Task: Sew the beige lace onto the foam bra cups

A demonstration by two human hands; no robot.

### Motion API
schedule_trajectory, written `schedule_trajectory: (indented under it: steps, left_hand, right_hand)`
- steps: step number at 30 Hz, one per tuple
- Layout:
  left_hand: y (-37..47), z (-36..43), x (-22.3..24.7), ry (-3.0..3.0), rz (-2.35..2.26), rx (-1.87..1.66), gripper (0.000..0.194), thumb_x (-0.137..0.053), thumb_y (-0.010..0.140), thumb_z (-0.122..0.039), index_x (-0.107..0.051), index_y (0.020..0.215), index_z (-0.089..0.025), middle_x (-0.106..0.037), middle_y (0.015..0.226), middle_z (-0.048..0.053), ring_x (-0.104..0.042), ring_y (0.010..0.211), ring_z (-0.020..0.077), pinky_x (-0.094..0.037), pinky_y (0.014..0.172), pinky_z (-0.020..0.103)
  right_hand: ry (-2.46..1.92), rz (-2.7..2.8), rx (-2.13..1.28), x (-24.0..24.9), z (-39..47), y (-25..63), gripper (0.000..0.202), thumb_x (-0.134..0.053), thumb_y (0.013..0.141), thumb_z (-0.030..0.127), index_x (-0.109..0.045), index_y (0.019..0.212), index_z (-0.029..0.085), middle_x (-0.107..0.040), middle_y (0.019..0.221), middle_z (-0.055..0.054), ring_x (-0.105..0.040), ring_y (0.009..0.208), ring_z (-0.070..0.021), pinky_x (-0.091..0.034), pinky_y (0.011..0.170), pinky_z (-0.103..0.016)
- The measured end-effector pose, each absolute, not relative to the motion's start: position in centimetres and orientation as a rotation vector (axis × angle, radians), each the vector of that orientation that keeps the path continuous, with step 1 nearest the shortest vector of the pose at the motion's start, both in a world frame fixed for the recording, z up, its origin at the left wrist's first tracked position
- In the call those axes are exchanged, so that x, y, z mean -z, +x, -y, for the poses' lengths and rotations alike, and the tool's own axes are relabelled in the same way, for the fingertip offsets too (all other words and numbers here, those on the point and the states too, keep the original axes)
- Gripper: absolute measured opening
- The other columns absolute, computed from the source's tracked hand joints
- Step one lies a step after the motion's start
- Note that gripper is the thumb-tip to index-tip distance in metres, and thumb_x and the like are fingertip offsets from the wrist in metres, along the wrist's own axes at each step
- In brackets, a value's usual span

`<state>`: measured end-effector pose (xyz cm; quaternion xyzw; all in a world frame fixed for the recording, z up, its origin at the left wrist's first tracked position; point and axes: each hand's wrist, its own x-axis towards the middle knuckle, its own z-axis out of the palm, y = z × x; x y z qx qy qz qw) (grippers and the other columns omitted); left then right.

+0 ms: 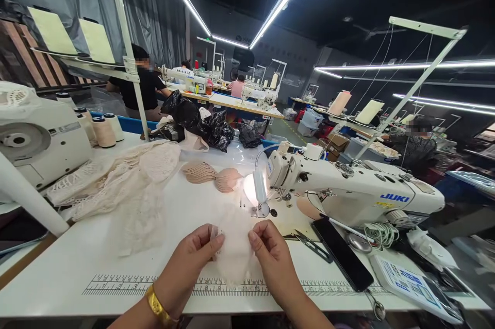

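Note:
A sheer pale lace piece [234, 251] is stretched between my two hands in front of the sewing machine [332, 184]. My left hand [197, 249], with a gold bracelet at the wrist, pinches its left edge between thumb and fingers. The right edge is pinched by my right hand [270, 246]. Just beyond the lace are the lit needle area and presser foot [261, 209]. Fan-shaped beige pieces [199, 171] lie behind, to the left of the lamp. More cream lace fabric [127, 179] is heaped on the left of the table.
A printed ruler [127, 285] runs along the table's front. Snips [313, 246], a black phone [342, 254] and a white box [413, 285] lie to the right. Thread cones [103, 132] stand at left; black plastic bags [216, 128] sit behind. People [141, 86] sit farther off.

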<state>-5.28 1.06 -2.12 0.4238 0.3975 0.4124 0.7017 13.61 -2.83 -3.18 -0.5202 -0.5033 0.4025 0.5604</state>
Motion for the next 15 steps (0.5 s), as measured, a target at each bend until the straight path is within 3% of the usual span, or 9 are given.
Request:
schedule_trajectory:
  steps: [3, 6, 8, 11, 15]
  left_hand:
    - [-5.7, -1.1, 1.5, 0.831, -0.796, -0.899, 0.040, -0.092, 0.070, -0.043, -0.060, 0.072, -0.019, -0.056, 0.071, -0.004, -0.052, 0.070, 0.0138, -0.050, 0.070, 0.025]
    - [-5.5, -0.9, 0.7, 0.734, -0.659, -0.826, 0.030, -0.091, 0.069, -0.033, -0.067, 0.082, -0.020, -0.064, 0.076, -0.001, -0.061, 0.075, 0.0179, -0.054, 0.072, 0.029]
    - [-5.3, -0.8, 0.2, 0.698, -0.625, -0.829, 0.035, -0.093, 0.066, -0.029, -0.070, 0.092, -0.020, -0.070, 0.082, 0.001, -0.067, 0.081, 0.0215, -0.056, 0.075, 0.031]
    - [-4.9, -0.8, -0.1, 0.639, -0.614, -0.851, 0.041, -0.096, 0.063, -0.029, -0.071, 0.095, -0.019, -0.076, 0.093, 0.005, -0.073, 0.091, 0.0265, -0.059, 0.081, 0.034]
    - [-4.8, -0.9, 0.0, 0.586, -0.591, -0.815, 0.046, -0.097, 0.062, -0.027, -0.074, 0.100, -0.017, -0.080, 0.099, 0.010, -0.075, 0.098, 0.0327, -0.061, 0.086, 0.039]
  right_hand:
    - [-1.237, 1.190, -1.022, 3.2, 2.9, 14.0, 0.044, -0.070, 0.093, 0.064, -0.061, 0.086, 0.022, -0.053, 0.082, 0.002, -0.047, 0.076, -0.0161, -0.041, 0.073, -0.028]
    - [-1.164, 1.084, -1.299, 2.9, 3.0, 13.9, 0.047, -0.074, 0.090, 0.065, -0.069, 0.110, 0.024, -0.066, 0.106, -0.005, -0.058, 0.094, -0.0196, -0.047, 0.084, -0.031]
    - [-1.075, 0.991, -1.466, 2.7, 2.9, 13.5, 0.055, -0.079, 0.086, 0.066, -0.070, 0.120, 0.024, -0.069, 0.112, -0.007, -0.061, 0.096, -0.0198, -0.048, 0.082, -0.030]
    - [-0.930, 0.918, -1.589, 2.3, 2.8, 12.9, 0.051, -0.086, 0.080, 0.061, -0.073, 0.110, 0.022, -0.070, 0.095, -0.003, -0.059, 0.079, -0.0153, -0.043, 0.070, -0.025]
    - [-1.014, 0.935, -1.440, 2.4, 2.5, 12.7, 0.051, -0.088, 0.074, 0.065, -0.070, 0.090, 0.021, -0.062, 0.076, 0.002, -0.051, 0.066, -0.0138, -0.040, 0.063, -0.024]
